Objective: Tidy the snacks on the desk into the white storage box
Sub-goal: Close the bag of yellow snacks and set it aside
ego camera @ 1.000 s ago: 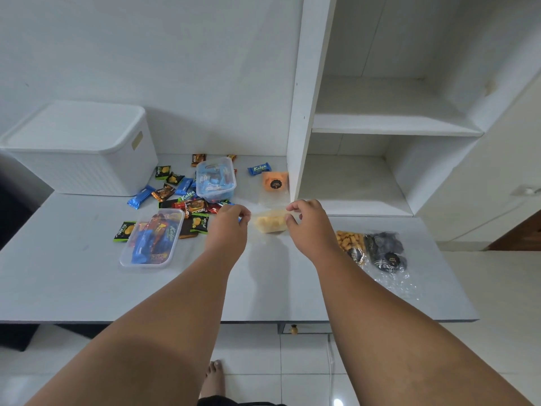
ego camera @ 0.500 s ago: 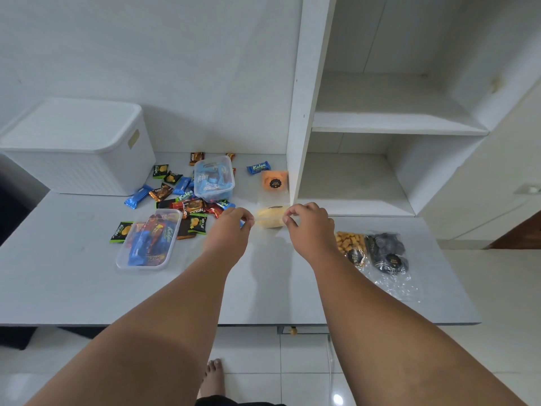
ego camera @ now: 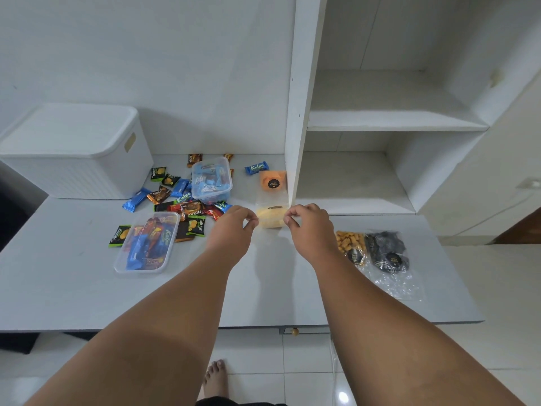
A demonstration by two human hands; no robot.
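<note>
Fingertips of our left hand (ego camera: 234, 227) and right hand (ego camera: 308, 227) pinched the clear bag of yellow snacks (ego camera: 270, 218) near the desk's (ego camera: 263, 288) back edge; lifting it level suited best, since the white storage box (ego camera: 73, 153) sat lidded at the back left corner.

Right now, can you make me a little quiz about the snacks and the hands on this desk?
1. True or false: the white storage box has its lid on.
2. What do both hands pinch? A) a blue wafer B) the clear bag of yellow snacks C) the black cookie bag
3. Fill in: the box stands at the desk's far ____ corner.

Key: 1 true. 2 B: the left hand and right hand hold its two sides. 3 left.
</note>
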